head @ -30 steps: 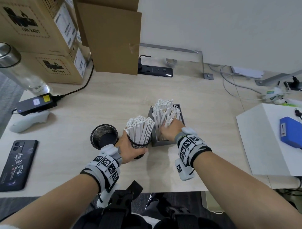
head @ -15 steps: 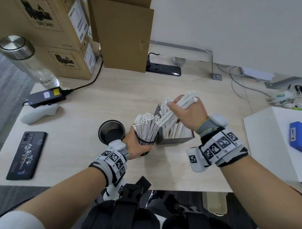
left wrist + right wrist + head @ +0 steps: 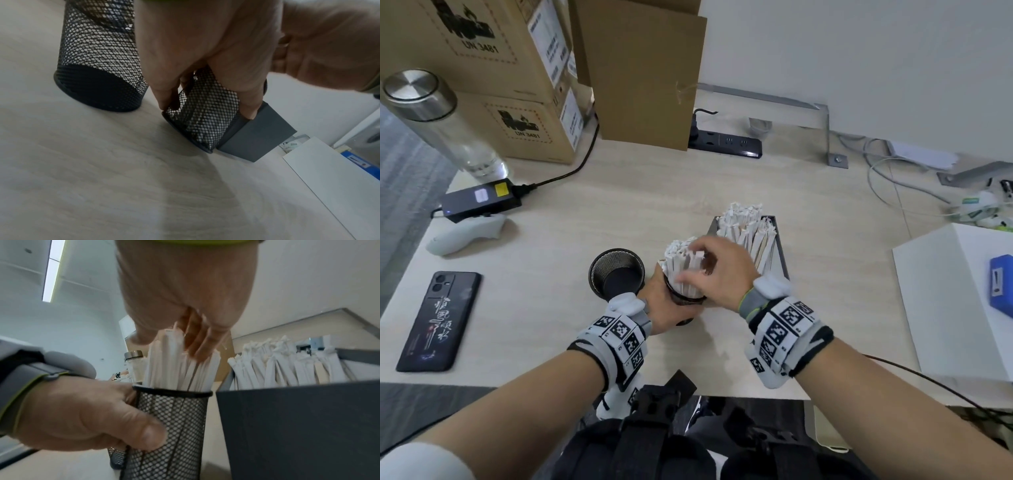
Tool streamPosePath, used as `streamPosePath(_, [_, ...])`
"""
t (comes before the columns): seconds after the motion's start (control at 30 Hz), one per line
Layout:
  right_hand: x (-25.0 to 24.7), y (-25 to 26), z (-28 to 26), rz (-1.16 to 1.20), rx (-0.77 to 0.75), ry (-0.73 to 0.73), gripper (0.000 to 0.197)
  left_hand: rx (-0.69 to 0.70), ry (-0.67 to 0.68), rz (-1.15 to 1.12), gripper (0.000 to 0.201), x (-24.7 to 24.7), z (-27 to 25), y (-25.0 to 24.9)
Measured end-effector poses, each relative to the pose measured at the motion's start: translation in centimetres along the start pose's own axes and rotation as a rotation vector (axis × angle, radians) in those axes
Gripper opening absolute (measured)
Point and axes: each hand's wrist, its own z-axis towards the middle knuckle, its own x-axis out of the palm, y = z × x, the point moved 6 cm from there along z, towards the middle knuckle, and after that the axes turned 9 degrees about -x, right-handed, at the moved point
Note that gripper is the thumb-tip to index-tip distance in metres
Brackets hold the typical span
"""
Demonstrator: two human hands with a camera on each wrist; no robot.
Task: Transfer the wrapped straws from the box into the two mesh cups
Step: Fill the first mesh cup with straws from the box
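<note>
On the desk [image 3: 722,192] the box [image 3: 780,253] still holds many straws [image 3: 748,226]. The full cup [image 3: 170,426], touching it, is packed; the empty cup [image 3: 616,274] awaits. Left hand [image 3: 664,305] clasps the full cup; right hand [image 3: 719,274], its grip loose, presses the tops.

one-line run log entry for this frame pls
step: loading straws into right mesh cup | left hand: holds that cup | right hand: on straw tops in cup | left mesh cup: empty | box: straws remain
</note>
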Motion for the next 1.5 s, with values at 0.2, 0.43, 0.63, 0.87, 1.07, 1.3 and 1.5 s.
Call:
streamPosePath(0.2, [3.6, 0.8, -1.6, -0.275, -0.271, 0.276, 0.077, 0.076, 0.042, 0.037, 0.089, 0.5, 0.4, -0.3])
streamPosePath(0.43, [3.0, 1.0, -1.8, -0.222, -0.335, 0.103, 0.073, 0.091, 0.022, 0.02, 0.078, 0.6, 0.4, -0.5])
streamPosePath(0.63, [-1.6, -2.4, -1.6, -0.103, -0.098, -0.148, 0.05, 0.059, 0.021, -0.024, 0.093, 0.5, 1.0, 0.7])
streamPosePath(0.87, [-4.3, -8.4, -2.1, -0.315, 0.621, 0.05, 0.047, 0.052, 0.002, 0.011, 0.104, 0.4, 0.7, 0.4])
streamPosePath(1.07, [-2.3, -9.5, -0.8, -0.216, 0.774, 0.019, 0.079, 0.053, 0.006, 0.018, 0.102, 0.4, 0.6, 0.1])
streamPosePath(1.3, [-1.6, -10.4, -0.6, -0.289, 0.696, 0.059, 0.062, 0.054, 0.012, 0.004, 0.103, 0.3, 0.6, 0.0])
streamPosePath(1.5, [-2.2, -10.4, -0.7, -0.298, 0.624, 0.039, 0.048, 0.045, 0.044, 0.028, 0.108, 0.3, 0.8, 0.3])
